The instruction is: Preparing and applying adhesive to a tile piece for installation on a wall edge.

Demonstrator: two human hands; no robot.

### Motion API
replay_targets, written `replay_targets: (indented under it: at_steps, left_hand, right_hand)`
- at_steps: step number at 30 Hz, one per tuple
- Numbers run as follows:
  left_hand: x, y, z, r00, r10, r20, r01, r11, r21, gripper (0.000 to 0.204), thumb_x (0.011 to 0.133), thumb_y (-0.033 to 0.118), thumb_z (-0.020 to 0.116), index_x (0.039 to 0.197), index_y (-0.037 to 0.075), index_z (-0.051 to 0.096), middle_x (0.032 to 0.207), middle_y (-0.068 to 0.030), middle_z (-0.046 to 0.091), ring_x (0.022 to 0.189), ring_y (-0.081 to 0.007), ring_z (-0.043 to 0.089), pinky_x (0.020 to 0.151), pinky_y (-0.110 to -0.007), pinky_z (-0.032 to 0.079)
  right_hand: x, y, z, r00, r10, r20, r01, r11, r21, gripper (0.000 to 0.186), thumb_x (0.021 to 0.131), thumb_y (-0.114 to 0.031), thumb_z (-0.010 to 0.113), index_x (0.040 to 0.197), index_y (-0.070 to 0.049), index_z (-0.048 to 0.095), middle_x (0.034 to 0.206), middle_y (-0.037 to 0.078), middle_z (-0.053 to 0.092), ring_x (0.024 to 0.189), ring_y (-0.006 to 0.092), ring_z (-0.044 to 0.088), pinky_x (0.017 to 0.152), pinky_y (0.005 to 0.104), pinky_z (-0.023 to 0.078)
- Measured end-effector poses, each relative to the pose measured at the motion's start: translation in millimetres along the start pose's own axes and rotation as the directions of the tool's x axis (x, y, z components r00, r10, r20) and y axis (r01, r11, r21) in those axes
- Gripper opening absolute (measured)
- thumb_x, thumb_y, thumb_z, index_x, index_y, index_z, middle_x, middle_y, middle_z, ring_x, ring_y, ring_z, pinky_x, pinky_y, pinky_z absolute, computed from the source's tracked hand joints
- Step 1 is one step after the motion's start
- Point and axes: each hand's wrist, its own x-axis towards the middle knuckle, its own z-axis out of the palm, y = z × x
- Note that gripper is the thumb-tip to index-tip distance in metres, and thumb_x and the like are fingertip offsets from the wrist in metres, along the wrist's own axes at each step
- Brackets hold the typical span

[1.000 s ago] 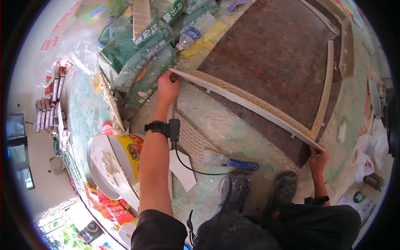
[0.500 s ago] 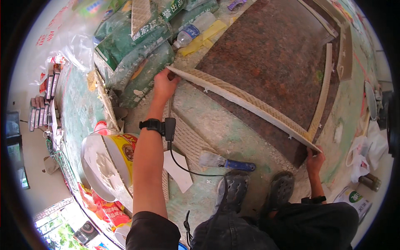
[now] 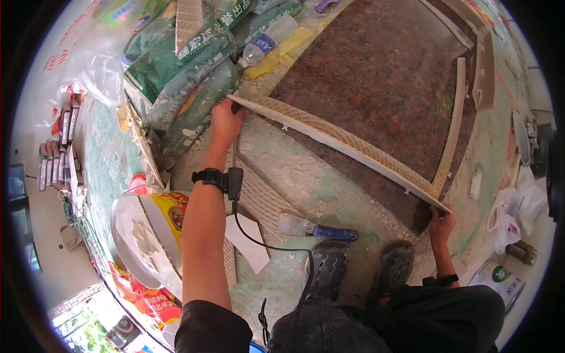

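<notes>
A long narrow tile strip [image 3: 353, 152], with a pale edge and a ribbed beige back, spans the near side of a polished reddish-brown stone slab [image 3: 365, 76]. At its far left end, my left hand [image 3: 226, 122] is closed round the tip. My right hand [image 3: 441, 228] pinches the other end near the slab's close right corner. A second ribbed strip [image 3: 457, 120] lies along the slab's right side and meets the held one near that corner. Small white cross-shaped spacers [image 3: 406, 192] show beside the strip.
Left of my feet lie a blue-handled scraper [image 3: 336, 233], a white tile offcut [image 3: 247, 242] and ribbed tile pieces [image 3: 262, 187]. A large bucket [image 3: 144, 238] stands by my left arm. Green sacks [image 3: 182, 82] and a plastic bottle [image 3: 268, 41] are at the far left.
The whole scene has shifted slightly left in the picture. Both hands keep their hold on the strip's ends, and the strip stays about where it was on the slab.
</notes>
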Motion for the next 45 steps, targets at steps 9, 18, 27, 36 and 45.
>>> replay_targets:
  at_steps: [9, 18, 27, 36, 45]
  left_hand:
    - [1, -4, 3, 0.999, -0.044, 0.025, 0.045, 0.998, -0.032, 0.032, 0.08, 0.006, 0.083, 0.11, 0.002, 0.072, 0.096, -0.0176, 0.077, 0.092, -0.0375, 0.075, 0.081, -0.044, 0.057]
    - [3, -4, 1, 0.999, -0.007, 0.039, 0.006, 1.0, 0.021, 0.037, 0.081, 0.004, 0.083, 0.115, 0.003, 0.07, 0.095, -0.0171, 0.077, 0.091, -0.0366, 0.075, 0.081, -0.043, 0.057]
    - [2, -1, -1, 0.999, -0.005, 0.051, 0.007, 0.999, -0.052, 0.035, 0.081, 0.002, 0.082, 0.113, 0.001, 0.068, 0.091, -0.0163, 0.077, 0.086, -0.0337, 0.076, 0.078, -0.041, 0.057]
    - [1, 1, -2, 1.0, -0.005, 0.031, 0.006, 1.0, -0.009, 0.032, 0.079, 0.002, 0.082, 0.107, -0.001, 0.068, 0.087, -0.0171, 0.075, 0.083, -0.0335, 0.075, 0.077, -0.041, 0.056]
    - [0, -1, 0, 0.999, -0.022, 0.037, 0.026, 0.995, -0.094, 0.033, 0.079, 0.002, 0.083, 0.108, -0.002, 0.068, 0.085, -0.0173, 0.073, 0.079, -0.033, 0.073, 0.075, -0.041, 0.055]
  right_hand:
    - [-1, 4, 1, 1.0, -0.008, -0.004, 0.008, 0.999, -0.042, 0.013, 0.094, -0.005, 0.075, 0.103, 0.001, 0.068, 0.085, 0.016, 0.07, 0.078, 0.0294, 0.07, 0.074, 0.0382, 0.054]
    - [0, -3, -1, 0.999, -0.046, -0.013, 0.045, 0.998, -0.033, 0.01, 0.095, -0.005, 0.074, 0.102, 0.001, 0.069, 0.084, 0.016, 0.07, 0.078, 0.028, 0.07, 0.073, 0.0379, 0.054]
    - [1, -15, -2, 1.0, -0.012, -0.012, 0.012, 0.999, -0.041, 0.013, 0.095, -0.007, 0.076, 0.1, 0.002, 0.068, 0.083, 0.016, 0.071, 0.075, 0.0258, 0.07, 0.071, 0.0374, 0.054]
    - [1, -15, -2, 1.0, -0.016, -0.01, 0.016, 1.0, -0.016, 0.013, 0.095, -0.007, 0.077, 0.099, 0.002, 0.068, 0.083, 0.016, 0.072, 0.075, 0.0253, 0.071, 0.072, 0.0371, 0.055]
    - [0, -13, -2, 0.999, -0.035, -0.011, 0.034, 0.999, -0.025, 0.013, 0.094, -0.007, 0.078, 0.096, 0.001, 0.067, 0.081, 0.015, 0.07, 0.074, 0.0247, 0.07, 0.07, 0.0363, 0.055]
